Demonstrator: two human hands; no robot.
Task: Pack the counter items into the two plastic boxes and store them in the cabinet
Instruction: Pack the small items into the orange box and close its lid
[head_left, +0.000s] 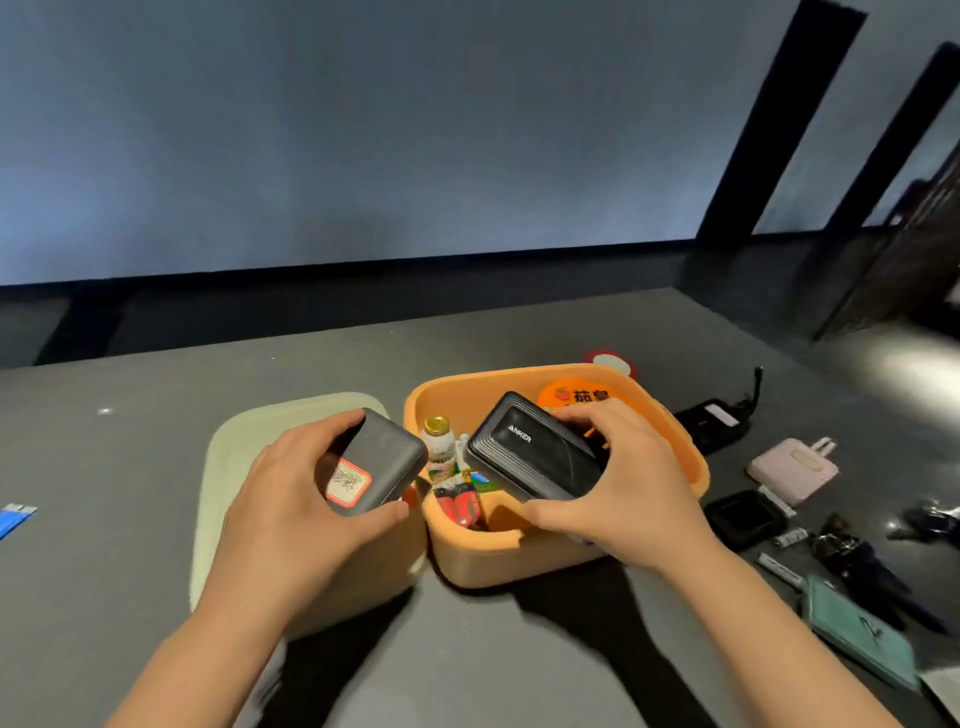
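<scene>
Gripping a grey power bank (371, 470) left, a black Anker charger (535, 452) right, fingers curled, over orange box (519, 556).

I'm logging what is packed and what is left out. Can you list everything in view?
orange box: 1, orange, counter centre
pale box: 1, cream, left of orange box
Anker power bank: 1, black, over orange box
stickered power bank: 1, dark grey, over pale box
small bottle: 1, gold cap, in orange box
pink case: 1, right counter
teal wallet: 1, right counter
hands: left, right, each holding a power bank
</scene>
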